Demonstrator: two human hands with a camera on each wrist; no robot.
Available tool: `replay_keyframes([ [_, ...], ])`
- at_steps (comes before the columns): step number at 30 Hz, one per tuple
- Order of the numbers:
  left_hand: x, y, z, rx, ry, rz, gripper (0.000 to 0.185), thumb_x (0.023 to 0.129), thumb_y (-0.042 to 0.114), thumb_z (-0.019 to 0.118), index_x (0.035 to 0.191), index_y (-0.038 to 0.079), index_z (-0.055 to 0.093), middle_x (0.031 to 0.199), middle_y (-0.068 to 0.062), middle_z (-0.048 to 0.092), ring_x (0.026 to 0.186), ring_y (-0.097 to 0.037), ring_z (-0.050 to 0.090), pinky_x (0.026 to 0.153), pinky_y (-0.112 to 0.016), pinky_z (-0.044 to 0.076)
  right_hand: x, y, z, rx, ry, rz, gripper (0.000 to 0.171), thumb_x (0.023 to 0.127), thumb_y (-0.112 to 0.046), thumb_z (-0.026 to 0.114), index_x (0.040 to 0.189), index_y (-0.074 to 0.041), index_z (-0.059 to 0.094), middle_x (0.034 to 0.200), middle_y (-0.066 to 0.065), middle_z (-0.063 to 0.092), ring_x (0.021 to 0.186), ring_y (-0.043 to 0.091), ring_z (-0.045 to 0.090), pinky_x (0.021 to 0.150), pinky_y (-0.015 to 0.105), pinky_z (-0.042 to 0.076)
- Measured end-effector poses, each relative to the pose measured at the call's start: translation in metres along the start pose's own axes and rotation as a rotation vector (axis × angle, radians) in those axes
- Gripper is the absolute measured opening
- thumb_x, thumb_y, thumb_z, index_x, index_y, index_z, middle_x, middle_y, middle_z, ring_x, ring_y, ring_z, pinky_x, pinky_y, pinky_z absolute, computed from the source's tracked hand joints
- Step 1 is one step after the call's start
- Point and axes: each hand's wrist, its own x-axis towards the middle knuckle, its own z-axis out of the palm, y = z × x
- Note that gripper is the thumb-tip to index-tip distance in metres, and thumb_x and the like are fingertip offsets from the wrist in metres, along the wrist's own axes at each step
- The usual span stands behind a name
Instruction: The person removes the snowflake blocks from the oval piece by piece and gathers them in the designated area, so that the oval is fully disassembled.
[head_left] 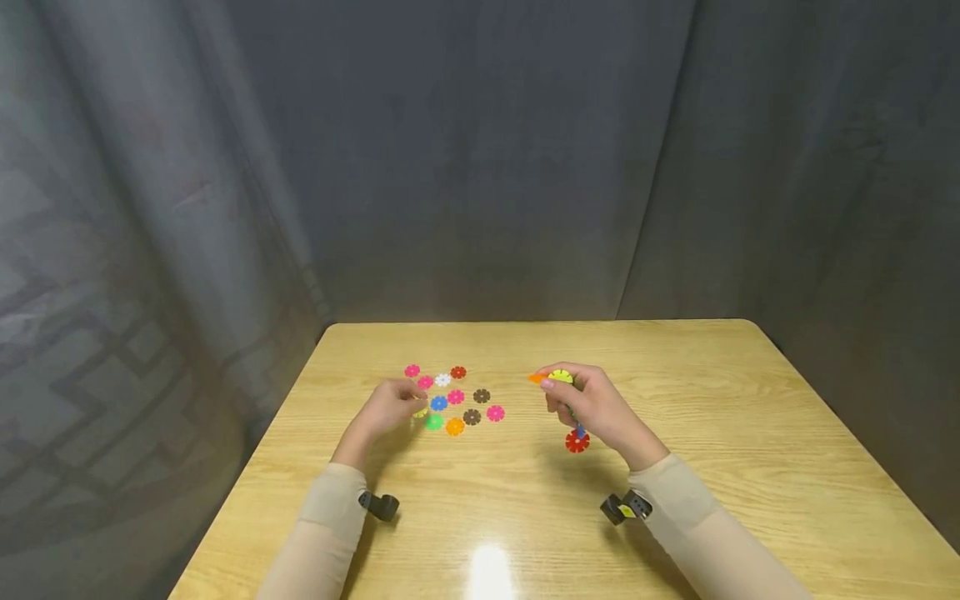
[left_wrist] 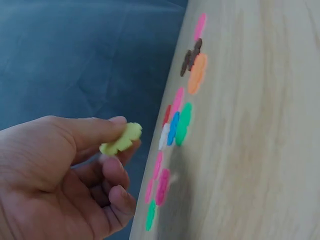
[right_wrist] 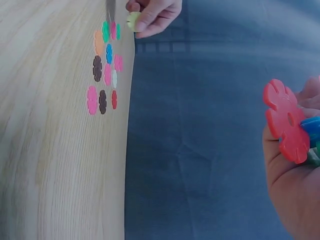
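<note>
While the left hand [head_left: 386,408] pinches a notched yellow plastic disc [left_wrist: 121,139] at eleven o'clock, the right hand [head_left: 596,404] grips at least five joined, many-coloured plastic discs [right_wrist: 285,132] at one. They look light, stiff and slippery; best pinch the rim. I count loose plastic discs [head_left: 455,397] on the wooden table [head_left: 712,417]: five pink, two brown, two green, one each white, blue, orange, red.

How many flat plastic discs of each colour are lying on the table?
Pink plastic discs: 5
Brown plastic discs: 2
Green plastic discs: 2
Orange plastic disc: 1
Blue plastic disc: 1
White plastic disc: 1
Red plastic disc: 1
Total: 13
</note>
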Motion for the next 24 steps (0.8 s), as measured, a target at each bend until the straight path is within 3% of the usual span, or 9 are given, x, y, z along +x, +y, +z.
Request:
replay_keyframes([
  [5,0.0,-0.003,0.003,0.1,-0.054,-0.027,0.005,0.091,0.014,0.07,0.093,0.01,0.072,0.091,-0.002,0.066,0.081,-0.019,0.056,0.072,-0.034,0.05,-0.001,-0.001,0.001,-0.013,0.0,-0.008,0.023,0.101,-0.023,0.057,0.11,-0.004,0.066,0.07,0.021,0.053,0.05,0.017,0.044,0.047,0.028,0.041],
  [9,-0.001,-0.004,0.004,0.118,-0.092,-0.07,0.004,0.091,0.013,0.07,0.093,0.01,0.072,0.091,-0.001,0.066,0.08,-0.018,0.057,0.072,-0.034,0.051,-0.002,0.001,0.0,-0.042,0.0,-0.006,0.022,0.101,-0.023,0.057,0.108,-0.005,0.067,0.069,0.016,0.054,0.05,0.019,0.044,0.047,0.029,0.042],
  [13,0.0,-0.005,0.003,0.127,-0.102,-0.087,0.005,0.091,0.015,0.069,0.091,0.01,0.071,0.089,-0.001,0.066,0.079,-0.018,0.055,0.069,-0.033,0.049,-0.003,0.002,0.0,-0.057,0.0,0.006,0.021,0.101,-0.022,0.057,0.107,-0.005,0.067,0.072,0.019,0.056,0.05,0.022,0.045,0.047,0.03,0.043],
  [19,-0.001,-0.003,0.002,0.119,-0.09,-0.059,0.009,0.092,0.018,0.068,0.09,0.01,0.071,0.087,-0.002,0.065,0.077,-0.019,0.054,0.067,-0.032,0.048,-0.003,0.003,0.0,-0.061,0.005,0.021,0.022,0.101,-0.025,0.058,0.108,-0.007,0.067,0.075,0.02,0.056,0.05,0.022,0.046,0.048,0.03,0.044],
  [24,-0.003,0.014,0.005,0.01,-0.095,0.021,0.024,0.096,0.03,0.064,0.1,0.007,0.072,0.092,-0.005,0.067,0.081,-0.019,0.058,0.07,-0.034,0.05,-0.005,0.003,0.0,-0.05,-0.008,0.019,0.021,0.1,-0.024,0.058,0.108,-0.007,0.068,0.076,0.028,0.055,0.05,0.021,0.046,0.048,0.03,0.044],
])
